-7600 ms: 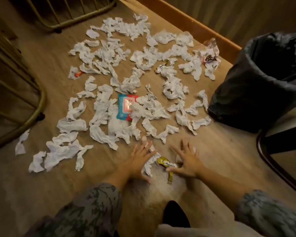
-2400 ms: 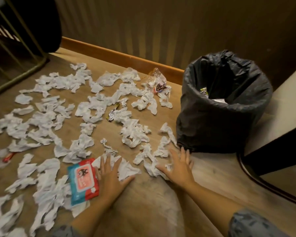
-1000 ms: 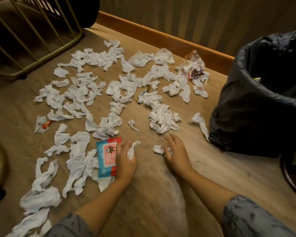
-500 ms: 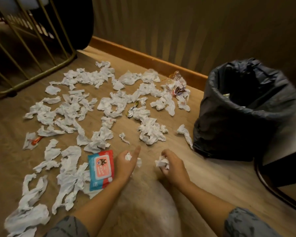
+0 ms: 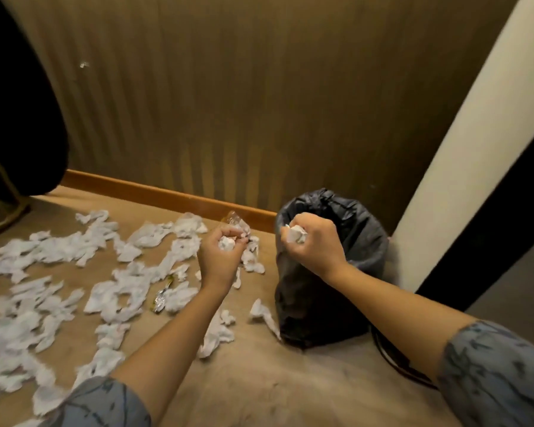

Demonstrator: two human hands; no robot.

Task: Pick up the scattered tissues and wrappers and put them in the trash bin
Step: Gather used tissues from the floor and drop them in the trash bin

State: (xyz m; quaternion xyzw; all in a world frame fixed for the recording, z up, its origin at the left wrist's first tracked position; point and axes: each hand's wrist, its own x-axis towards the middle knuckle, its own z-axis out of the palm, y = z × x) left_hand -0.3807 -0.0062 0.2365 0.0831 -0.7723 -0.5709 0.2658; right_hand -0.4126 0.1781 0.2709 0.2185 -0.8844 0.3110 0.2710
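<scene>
Head camera view, looking down at two bare forearms raised over a littered floor. One trash bin [image 5: 327, 272], lined with a black bag, stands at centre right of the frame. Two hands are up. The left hand [image 5: 219, 254], at the centre of the frame, has its fingers curled around a white crumpled tissue wad [image 5: 226, 243] that shows between fingers and palm. The right hand [image 5: 315, 241] is fisted around a second tissue wad [image 5: 296, 234], which pokes out at the thumb side; this hand sits in front of the bin's open mouth, near its left rim.

Scattered tissues [image 5: 59, 251] cover the left half of the frame, too many and too blurred to count; they run from the lower left up to the baseboard. One tissue strip [image 5: 264, 315] lies just beside the bin's base. One shiny foil wrapper [image 5: 161, 298] lies among the tissues at centre left. One clear plastic wrapper [image 5: 236, 221] shows just above the left hand.

Tan floor [image 5: 275, 380] fills the lower frame. Ribbed brown wall [image 5: 228, 103] with an orange wooden baseboard [image 5: 154, 192] fills the upper frame. One pale column [image 5: 475, 134] slants along the right side.
</scene>
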